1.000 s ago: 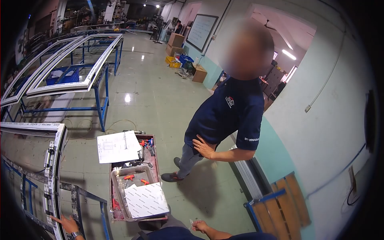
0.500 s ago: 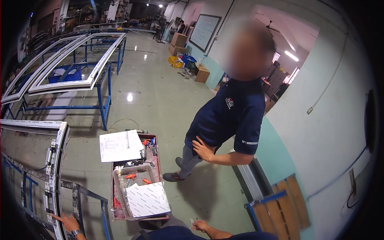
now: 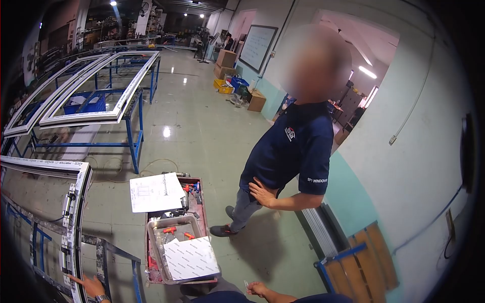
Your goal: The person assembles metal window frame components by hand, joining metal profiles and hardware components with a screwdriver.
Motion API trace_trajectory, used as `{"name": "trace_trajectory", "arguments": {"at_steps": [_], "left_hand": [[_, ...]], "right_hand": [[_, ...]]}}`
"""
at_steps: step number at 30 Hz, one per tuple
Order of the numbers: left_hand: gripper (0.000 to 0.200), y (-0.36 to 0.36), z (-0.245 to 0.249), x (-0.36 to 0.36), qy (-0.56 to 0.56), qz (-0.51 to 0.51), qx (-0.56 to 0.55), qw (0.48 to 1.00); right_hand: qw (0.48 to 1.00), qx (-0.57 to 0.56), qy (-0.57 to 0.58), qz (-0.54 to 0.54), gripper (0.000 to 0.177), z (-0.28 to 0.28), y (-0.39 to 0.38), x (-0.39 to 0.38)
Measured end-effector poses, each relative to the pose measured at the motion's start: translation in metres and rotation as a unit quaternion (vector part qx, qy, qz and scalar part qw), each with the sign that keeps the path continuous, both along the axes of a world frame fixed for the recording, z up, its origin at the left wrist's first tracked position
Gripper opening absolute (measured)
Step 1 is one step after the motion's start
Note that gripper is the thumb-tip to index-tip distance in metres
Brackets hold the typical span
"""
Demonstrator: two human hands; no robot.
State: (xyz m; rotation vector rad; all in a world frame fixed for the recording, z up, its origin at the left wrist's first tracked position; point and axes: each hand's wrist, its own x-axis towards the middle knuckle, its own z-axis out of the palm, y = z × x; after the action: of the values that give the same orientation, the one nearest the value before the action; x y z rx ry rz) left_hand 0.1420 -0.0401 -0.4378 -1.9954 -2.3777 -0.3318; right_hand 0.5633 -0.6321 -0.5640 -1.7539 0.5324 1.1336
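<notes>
My left hand is at the lower left with its index finger stretched out, at the lower end of a hinge on a white window frame. A second hinge sits higher on the same upright. At the bottom centre my right hand is closed, pinching a small pale piece too small to name. Between my hands stands a red tool cart with a plastic tray. A white printed box and red-handled tools lie in the tray.
A person in a navy shirt stands past the cart, hand on hip. Paper drawings lie on the cart. More white frames rest on blue metal stands. Wooden slats and grey profiles lean by the right wall.
The whole view has shifted slightly, with the scene sitting a little lower and farther right. My left finger stays at the hinge, and my right hand keeps hold of the small piece.
</notes>
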Motion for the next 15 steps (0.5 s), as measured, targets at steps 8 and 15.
{"name": "trace_trajectory", "arguments": {"at_steps": [8, 15], "left_hand": [[0.057, 0.004, -0.004, -0.002, -0.041, 0.004, 0.023, 0.999], [0.059, 0.0, 0.007, 0.003, -0.046, 0.001, 0.015, 0.999]], "right_hand": [[1.0, -0.003, 0.003, 0.001, 0.007, 0.007, -0.001, -0.005], [1.0, -0.009, 0.002, 0.001, 0.01, 0.009, -0.003, -0.01]]}}
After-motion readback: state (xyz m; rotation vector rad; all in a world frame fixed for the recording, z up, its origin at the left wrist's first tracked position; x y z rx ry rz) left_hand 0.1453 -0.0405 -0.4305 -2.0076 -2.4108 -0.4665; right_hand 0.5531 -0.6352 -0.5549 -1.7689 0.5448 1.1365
